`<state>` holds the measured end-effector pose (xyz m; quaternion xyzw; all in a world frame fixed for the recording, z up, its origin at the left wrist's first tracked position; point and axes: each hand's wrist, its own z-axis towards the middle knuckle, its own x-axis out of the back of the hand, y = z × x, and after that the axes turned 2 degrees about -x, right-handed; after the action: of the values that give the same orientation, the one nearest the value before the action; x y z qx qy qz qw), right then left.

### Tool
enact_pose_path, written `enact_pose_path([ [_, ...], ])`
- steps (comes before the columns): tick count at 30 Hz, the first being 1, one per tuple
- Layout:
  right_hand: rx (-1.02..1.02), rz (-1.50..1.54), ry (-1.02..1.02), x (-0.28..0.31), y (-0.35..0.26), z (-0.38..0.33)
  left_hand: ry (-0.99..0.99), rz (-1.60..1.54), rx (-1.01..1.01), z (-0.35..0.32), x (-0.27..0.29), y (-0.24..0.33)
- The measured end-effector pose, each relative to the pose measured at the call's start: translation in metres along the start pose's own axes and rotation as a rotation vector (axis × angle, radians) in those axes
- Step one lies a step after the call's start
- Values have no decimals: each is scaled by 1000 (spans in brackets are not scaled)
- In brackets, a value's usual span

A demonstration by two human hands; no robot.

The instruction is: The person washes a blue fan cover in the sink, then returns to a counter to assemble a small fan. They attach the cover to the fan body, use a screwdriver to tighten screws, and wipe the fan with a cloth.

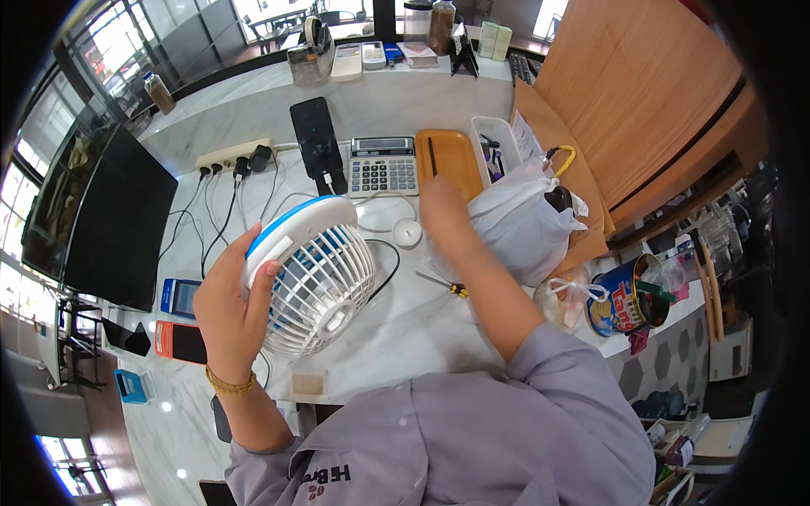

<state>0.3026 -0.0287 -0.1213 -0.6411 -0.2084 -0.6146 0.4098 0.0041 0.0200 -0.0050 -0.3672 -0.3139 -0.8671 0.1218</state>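
The left hand [229, 304] grips the white fan [314, 271] aloft, while the right hand [445, 211] reaches, unclenched, for the white plastic bag [523, 221], nothing yet taken.

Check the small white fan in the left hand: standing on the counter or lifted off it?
Lifted. The left hand grips the white fan by its blue-trimmed rim, tilted, grille facing the camera, above the marble counter.
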Motion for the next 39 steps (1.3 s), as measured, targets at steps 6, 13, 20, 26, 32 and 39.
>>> enact_pose_path([
  [6, -193, 32, -24, -46, 26, 50, 8, -173, 41, -5, 2, -12],
  [13, -214, 135, -128, -44, 32, 57, -52, -18, -35, 2, 4, -2],
  [20, -75, -11, -196, -25, 34, 59, -35, 130, -91, 7, 2, -11],
  [26, -147, 66, -183, -23, 30, 51, -61, 42, -49, 22, 10, -32],
  [32, -209, 130, -138, -37, 34, 57, -151, -165, 82, 37, 11, -87],
  [39, -134, 53, -241, -35, 35, 59, -291, -421, 277, 51, 10, -99],
])
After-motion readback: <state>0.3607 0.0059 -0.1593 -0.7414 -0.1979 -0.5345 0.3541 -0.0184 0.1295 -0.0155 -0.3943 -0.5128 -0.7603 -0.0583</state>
